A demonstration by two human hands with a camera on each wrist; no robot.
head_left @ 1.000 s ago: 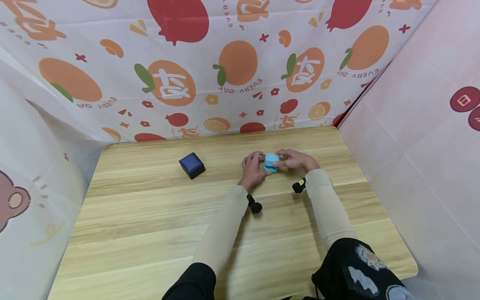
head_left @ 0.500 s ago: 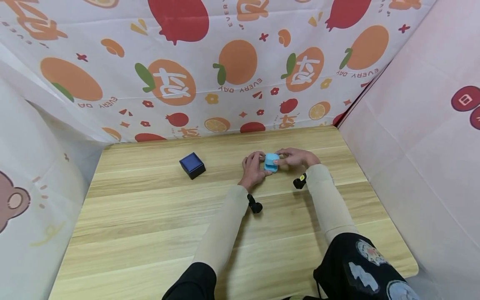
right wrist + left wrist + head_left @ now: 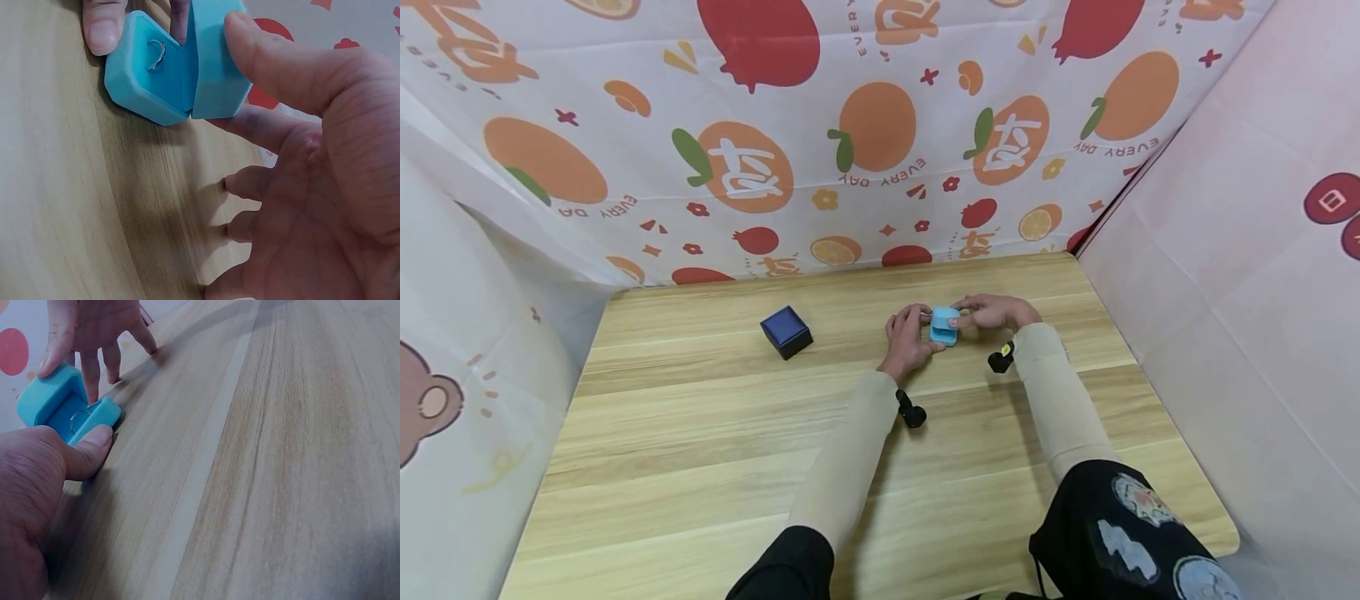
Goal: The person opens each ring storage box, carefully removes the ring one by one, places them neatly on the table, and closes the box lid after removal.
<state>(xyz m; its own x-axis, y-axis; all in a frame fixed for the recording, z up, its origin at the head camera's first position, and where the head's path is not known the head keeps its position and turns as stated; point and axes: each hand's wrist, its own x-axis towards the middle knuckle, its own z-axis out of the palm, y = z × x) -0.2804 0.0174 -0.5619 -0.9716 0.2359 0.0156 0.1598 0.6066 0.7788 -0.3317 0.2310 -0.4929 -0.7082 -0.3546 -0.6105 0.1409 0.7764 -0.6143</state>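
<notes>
A light-blue ring box (image 3: 943, 327) stands on the table toward the back, its lid raised. Inside, a thin silver ring (image 3: 162, 56) sits upright in the slot of the base (image 3: 134, 90). My left hand (image 3: 906, 340) holds the base from the left, its thumb (image 3: 94, 447) pressed along the front side. From the right, my right hand (image 3: 996, 312) pinches the lid (image 3: 219, 75), thumb (image 3: 265, 56) on one face and index finger behind. The other right fingers are spread, their tips down at the tabletop.
A dark blue and black small box (image 3: 786, 332) stands left of the hands on the wooden table (image 3: 700, 467). Behind the table hangs a fruit-print cloth (image 3: 880, 183), and a pale cloth wall (image 3: 1225, 275) borders the right side.
My right wrist has moved slightly away from the body. Both hands keep their hold on the ring box, whose lid stays raised.
</notes>
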